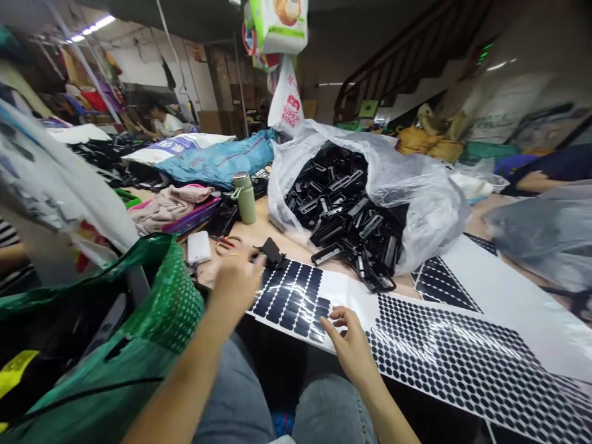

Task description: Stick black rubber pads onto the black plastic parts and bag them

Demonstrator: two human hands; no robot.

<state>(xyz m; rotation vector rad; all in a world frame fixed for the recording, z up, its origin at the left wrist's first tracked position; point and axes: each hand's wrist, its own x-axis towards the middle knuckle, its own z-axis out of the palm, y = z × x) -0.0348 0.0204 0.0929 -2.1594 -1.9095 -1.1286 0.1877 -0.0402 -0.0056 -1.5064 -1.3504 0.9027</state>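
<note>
My left hand [235, 280], smeared by motion, is over the left end of a white sheet of black oblong stickers [289, 296], close to a small black piece [271, 251]. What it holds, if anything, cannot be made out. At the sheet's right part, my right hand [345, 330] has thumb and forefinger curved towards each other with a gap; nothing shows between them. Right of it lies a sheet of round black stickers [453, 351]. Behind the sheets, a clear plastic bag [425, 203] spills black plastic parts [346, 203] onto the table.
A green woven bag [161, 308] stands at the left. Red-handled scissors [228, 243], a white box [198, 248] and a green flask [245, 198] sit at the back left of the table [263, 225]. Another person's arm [539, 180] shows at the far right.
</note>
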